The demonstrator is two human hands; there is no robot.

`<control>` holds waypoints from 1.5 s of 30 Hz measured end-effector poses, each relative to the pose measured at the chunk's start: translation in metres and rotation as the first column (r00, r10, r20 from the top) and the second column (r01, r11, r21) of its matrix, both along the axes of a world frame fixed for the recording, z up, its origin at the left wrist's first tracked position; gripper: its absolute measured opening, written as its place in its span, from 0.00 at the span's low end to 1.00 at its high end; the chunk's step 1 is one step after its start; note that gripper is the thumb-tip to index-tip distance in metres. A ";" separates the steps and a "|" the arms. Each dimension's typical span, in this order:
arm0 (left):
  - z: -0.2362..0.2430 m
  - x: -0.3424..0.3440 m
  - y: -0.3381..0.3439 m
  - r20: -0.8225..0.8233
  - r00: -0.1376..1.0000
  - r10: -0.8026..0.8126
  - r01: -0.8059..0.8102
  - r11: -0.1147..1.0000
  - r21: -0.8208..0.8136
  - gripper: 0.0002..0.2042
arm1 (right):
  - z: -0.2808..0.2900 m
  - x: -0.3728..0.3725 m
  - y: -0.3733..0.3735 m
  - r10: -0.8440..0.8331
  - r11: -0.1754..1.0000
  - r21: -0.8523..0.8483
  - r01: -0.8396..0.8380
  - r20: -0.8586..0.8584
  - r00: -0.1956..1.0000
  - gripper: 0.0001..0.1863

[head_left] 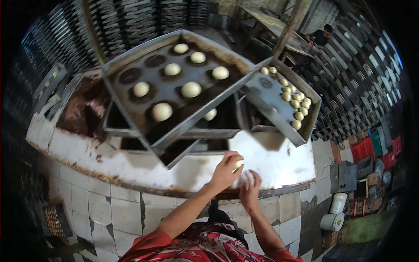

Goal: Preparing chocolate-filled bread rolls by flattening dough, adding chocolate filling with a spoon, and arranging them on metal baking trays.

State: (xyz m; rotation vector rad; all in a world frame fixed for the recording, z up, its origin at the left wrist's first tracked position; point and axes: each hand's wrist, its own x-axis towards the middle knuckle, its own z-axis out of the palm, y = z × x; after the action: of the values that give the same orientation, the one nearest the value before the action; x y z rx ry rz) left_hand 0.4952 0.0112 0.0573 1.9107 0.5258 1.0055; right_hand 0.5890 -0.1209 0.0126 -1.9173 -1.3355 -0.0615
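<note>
My left hand [226, 171] is closed over a pale dough ball [237, 165], low above the white worktop [279, 163]. Beside it on the right, my right hand [250, 188] has its fingers curled around a whitish blur that I cannot make out. Ahead to the left, a large metal baking tray [157, 80] lies tilted across other trays, with several round dough balls [191, 89] spaced apart on it. A smaller tray [273, 102] at the right holds many small dough balls [295, 104], bunched toward its right side.
Beneath the big tray are more stacked trays [218, 133], one with a dough ball [210, 114] showing. Posts [290, 28] stand behind the worktop. A person [322, 36] is at the far right. White buckets [332, 221] and red crates [363, 149] stand on the right.
</note>
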 end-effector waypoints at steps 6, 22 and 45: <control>-0.009 0.041 -0.011 -0.207 0.971 -0.117 0.124 0.992 0.021 0.27 | -0.003 0.088 0.070 -0.084 0.996 -0.081 0.040 -0.660 0.746 0.12; 0.006 -0.214 0.028 -0.055 0.822 -0.567 0.458 0.715 -0.528 0.21 | 0.004 0.054 0.064 0.077 0.953 -0.304 0.011 0.275 0.958 0.03; 0.035 -0.243 0.065 0.748 0.590 -0.305 0.806 0.167 -0.568 0.26 | 0.317 -0.084 0.408 0.739 0.658 -0.023 -0.753 0.214 0.639 0.22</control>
State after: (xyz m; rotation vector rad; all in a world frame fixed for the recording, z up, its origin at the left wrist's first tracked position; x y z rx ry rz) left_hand 0.2521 0.0764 0.0926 0.6387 -0.0781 0.4091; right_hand 0.5050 0.2873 0.3296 -1.1744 -2.1551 0.1149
